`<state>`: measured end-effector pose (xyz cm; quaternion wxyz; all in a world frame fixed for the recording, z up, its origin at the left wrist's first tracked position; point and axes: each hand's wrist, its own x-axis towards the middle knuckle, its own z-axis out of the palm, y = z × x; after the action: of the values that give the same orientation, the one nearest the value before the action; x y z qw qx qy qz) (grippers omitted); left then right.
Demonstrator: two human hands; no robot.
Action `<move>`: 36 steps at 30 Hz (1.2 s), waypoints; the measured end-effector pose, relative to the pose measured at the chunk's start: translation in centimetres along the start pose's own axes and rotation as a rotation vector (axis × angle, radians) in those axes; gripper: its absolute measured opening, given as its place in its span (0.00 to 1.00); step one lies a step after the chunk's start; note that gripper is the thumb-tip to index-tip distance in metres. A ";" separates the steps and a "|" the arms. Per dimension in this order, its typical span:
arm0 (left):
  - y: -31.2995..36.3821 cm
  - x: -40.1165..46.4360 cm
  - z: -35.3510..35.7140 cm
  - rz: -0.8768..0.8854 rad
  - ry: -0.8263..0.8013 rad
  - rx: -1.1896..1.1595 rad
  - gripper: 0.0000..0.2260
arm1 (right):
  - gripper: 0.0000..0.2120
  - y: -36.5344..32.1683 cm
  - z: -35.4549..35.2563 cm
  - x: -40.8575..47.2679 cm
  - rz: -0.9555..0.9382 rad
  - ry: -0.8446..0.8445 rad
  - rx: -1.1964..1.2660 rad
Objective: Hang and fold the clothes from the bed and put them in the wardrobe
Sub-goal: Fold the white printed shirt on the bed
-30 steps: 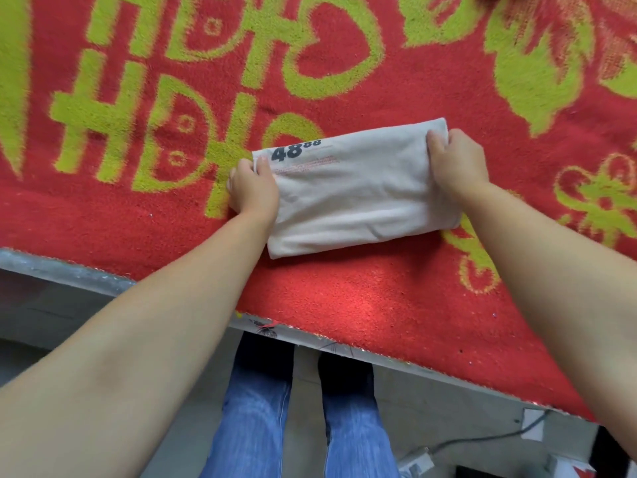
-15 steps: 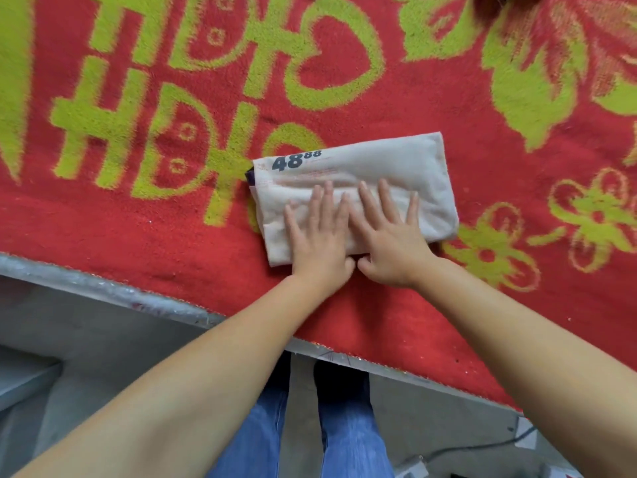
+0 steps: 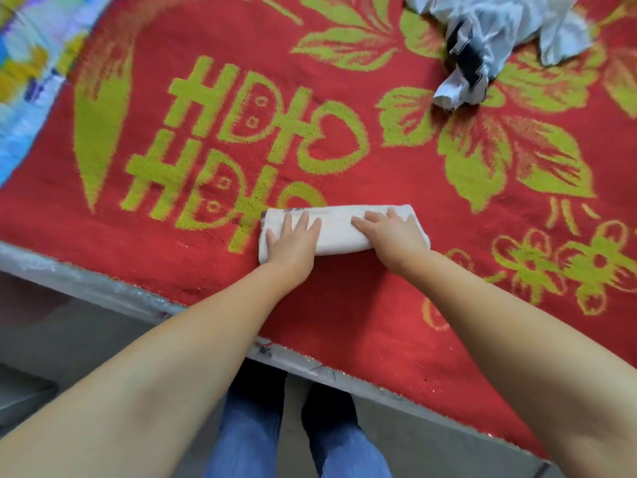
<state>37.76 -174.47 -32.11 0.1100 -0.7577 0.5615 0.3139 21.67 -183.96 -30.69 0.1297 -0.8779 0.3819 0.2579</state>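
A cream folded garment [image 3: 339,229] lies as a narrow bundle on the red and green bed cover [image 3: 379,160], near the bed's front edge. My left hand [image 3: 293,241] lies flat on its left end with fingers straight. My right hand [image 3: 389,232] presses flat on its right end. A crumpled grey and black garment [image 3: 489,43] lies at the far right of the bed.
The bed's pale edge [image 3: 103,288] runs diagonally from left to lower right. Below it are grey floor and my legs in blue jeans [image 3: 248,436]. A colourful patterned fabric [image 3: 31,63] shows at the far left.
The garment has been folded narrower; its printed number is now hidden. My hands moved apart from its middle to its two ends. The view lifted, revealing the grey garment.
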 end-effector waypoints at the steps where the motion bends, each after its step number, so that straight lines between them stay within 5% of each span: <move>1: -0.1 -1.1 -1.5 -0.015 0.024 0.007 0.34 | 0.26 -0.6 -1.8 -0.7 0.000 -0.005 -0.023; 8: -4.4 -13.5 -7.3 -0.196 0.173 -0.027 0.34 | 0.26 -9.2 -11.4 -6.5 -0.205 0.064 -0.183; 17: -18.2 -35.0 -6.4 -0.596 0.279 -0.083 0.33 | 0.26 -32.0 -16.4 -13.9 -0.633 0.151 -0.375; 27: -32.8 -63.1 9.7 -0.976 0.275 -0.331 0.28 | 0.23 -63.3 -8.6 -28.9 -0.998 0.126 -0.582; 36: -43.1 -82.0 19.2 -1.207 0.310 -0.396 0.27 | 0.24 -84.3 -1.9 -39.5 -1.197 -0.012 -0.573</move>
<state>56.51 -85.53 -5.89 0.0432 -0.9822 -0.0216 0.1814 61.82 -104.03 -4.68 0.0143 -0.9369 -0.2562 0.2376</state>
